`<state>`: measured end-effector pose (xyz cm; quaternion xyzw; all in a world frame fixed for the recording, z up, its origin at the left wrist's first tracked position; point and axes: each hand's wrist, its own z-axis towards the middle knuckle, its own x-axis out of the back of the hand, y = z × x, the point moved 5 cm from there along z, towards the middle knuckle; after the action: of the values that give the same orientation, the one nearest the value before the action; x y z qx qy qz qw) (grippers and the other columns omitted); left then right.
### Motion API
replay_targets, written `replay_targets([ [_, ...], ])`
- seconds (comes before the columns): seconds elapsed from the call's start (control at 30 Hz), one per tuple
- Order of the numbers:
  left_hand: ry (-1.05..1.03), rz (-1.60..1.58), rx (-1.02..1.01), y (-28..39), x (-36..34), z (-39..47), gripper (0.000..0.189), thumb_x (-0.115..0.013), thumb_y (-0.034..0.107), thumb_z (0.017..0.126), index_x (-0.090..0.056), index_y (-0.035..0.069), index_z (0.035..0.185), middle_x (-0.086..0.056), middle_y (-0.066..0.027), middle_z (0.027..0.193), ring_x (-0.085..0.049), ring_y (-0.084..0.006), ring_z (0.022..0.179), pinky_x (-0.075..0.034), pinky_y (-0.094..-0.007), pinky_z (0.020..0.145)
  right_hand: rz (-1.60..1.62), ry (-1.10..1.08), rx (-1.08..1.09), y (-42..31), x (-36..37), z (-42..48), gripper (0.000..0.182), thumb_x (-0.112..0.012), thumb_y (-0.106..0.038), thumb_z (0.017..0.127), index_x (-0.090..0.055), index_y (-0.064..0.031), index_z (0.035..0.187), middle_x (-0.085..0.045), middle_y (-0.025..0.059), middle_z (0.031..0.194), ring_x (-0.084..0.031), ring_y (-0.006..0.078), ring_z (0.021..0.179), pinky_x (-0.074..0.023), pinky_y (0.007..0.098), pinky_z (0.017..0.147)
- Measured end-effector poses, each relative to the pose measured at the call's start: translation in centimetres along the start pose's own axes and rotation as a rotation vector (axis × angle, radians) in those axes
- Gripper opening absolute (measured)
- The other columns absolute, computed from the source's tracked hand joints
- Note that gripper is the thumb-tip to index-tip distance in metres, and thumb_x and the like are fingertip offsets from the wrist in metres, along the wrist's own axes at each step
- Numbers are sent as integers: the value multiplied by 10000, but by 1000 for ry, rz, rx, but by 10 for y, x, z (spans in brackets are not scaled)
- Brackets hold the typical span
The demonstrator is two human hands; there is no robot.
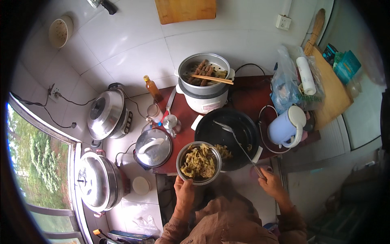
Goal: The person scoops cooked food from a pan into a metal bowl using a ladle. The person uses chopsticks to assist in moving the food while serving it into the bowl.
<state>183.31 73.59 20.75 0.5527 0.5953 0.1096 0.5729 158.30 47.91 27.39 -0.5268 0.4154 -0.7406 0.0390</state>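
My left hand grips the near rim of a metal bowl, held level over the near-left edge of a black wok. Cooked, yellowish-green shredded food fills much of the bowl. In my right hand is the handle of a metal spatula, whose blade rests inside the wok. A small heap of the same food lies in the wok beside the bowl, with a few scraps near its right side. The bowl hides part of the wok's rim.
Behind the wok stands a white rice cooker with a steamer pot and chopsticks on top. A blue kettle is at right. Left are a pot lid, knife, sauce bottle and lidded pots.
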Motion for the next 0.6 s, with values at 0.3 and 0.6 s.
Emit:
replay_targets([
  [0.3, -127, -25, 21, 9, 1, 1, 419, -535, -17, 847, -553, -9, 1265, -651, -101, 1215, -644, -209, 1085, -530, -340, 933, 490, -149, -430, -8, -3, -37, 199, -627, -117, 901, -651, 26, 1037, -606, 102, 733, -599, 171, 616, -476, 310, 577],
  [0.6, -92, 20, -33, -4, -8, 30, 347, -538, -42, 855, -551, 4, 1199, -659, -94, 1160, -660, -200, 1027, -552, -332, 874, 1100, -216, -697, -56, 12, -87, 188, -568, -133, 960, -641, 35, 1003, -629, 50, 818, -565, 90, 627, -433, 225, 559],
])
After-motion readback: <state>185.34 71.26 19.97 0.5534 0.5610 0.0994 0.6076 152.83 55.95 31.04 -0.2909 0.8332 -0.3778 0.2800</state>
